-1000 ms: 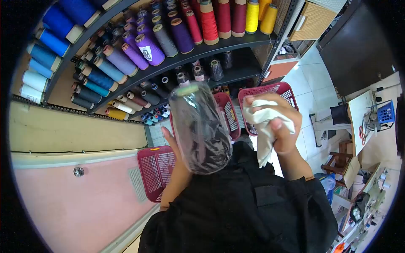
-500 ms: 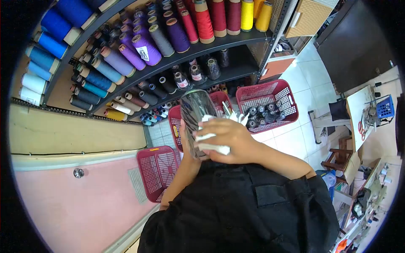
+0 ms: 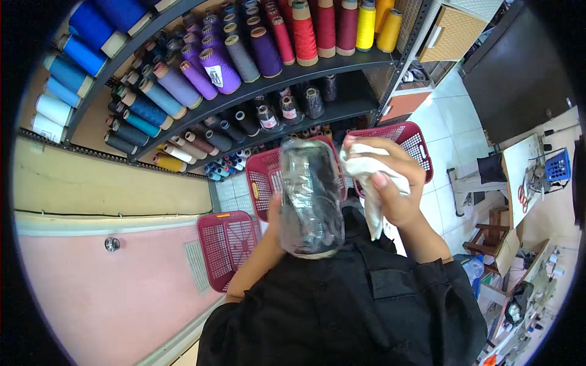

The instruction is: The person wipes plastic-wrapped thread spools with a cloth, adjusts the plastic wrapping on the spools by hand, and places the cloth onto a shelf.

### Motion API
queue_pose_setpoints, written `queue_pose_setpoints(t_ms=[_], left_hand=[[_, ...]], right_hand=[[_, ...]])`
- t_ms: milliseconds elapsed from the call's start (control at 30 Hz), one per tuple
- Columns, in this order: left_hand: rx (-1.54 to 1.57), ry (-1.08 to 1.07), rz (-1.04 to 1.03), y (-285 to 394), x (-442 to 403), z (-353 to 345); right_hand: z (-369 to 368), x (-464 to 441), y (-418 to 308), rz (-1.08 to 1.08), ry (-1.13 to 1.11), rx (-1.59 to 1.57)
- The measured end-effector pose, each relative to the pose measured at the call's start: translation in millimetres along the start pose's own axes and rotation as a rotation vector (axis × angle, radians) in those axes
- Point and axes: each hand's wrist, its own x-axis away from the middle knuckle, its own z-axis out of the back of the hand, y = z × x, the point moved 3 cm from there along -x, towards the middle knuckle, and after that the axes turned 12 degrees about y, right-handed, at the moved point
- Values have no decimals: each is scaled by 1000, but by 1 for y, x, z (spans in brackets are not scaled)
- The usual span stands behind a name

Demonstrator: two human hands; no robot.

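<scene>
A large cone of black thread in clear plastic wrap stands nearly upright in front of my chest. My left hand grips it from the left side; most of those fingers are hidden behind the cone. To the right of the cone, and apart from it, my right hand is closed around a crumpled white cloth. One end of the cloth hangs down below the fingers.
Shelves ahead carry many coloured thread cones. Beneath them are a red basket behind the cone, another red basket behind my right hand, and a third basket at the left. A work table stands right.
My right hand and the white cloth have come off the cone and moved right. The cone has shifted slightly right and toward me, and its wrapped side now shows fully.
</scene>
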Motion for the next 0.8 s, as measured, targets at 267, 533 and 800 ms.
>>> queue_pose_setpoints(t_ms=[267, 533, 800], left_hand=[[-28, 353, 53, -9, -8, 13], [24, 540, 98, 20, -3, 12], [110, 109, 103, 31, 2, -21]], right_hand=[[-44, 26, 37, 72, -303, 317], [-27, 36, 28, -18, -289, 166], [13, 5, -1, -169, 155, -142]])
